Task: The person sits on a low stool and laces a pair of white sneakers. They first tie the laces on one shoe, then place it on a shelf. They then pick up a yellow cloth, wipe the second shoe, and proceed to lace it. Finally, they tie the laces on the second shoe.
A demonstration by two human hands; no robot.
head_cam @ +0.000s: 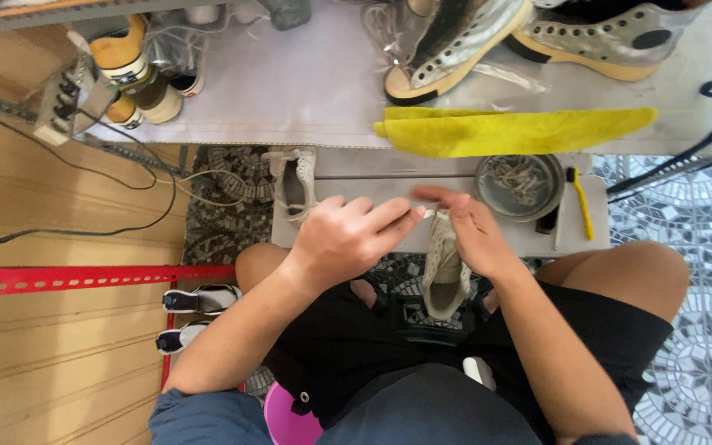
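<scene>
Both my hands, L (344, 239) & R (475, 235), grip pale mesh shoe (445, 268) over grey tabletop (356, 198) edge; round metal bowl (519, 186) beside.

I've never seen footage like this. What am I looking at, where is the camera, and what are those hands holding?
There is no machine here, just a seated person filmed by a camera worn on their own head, looking down past their knees. The left hand and right hand meet over a pale shoe standing between the legs, fingers pinching at its top end; whether they grip a lace is too small to tell. Beyond it a low grey bench carries a second pale shoe, a round metal dish of laces and a yellow toothbrush. Higher up, a yellow cloth and silver high-top sneakers lie on a table.
</scene>
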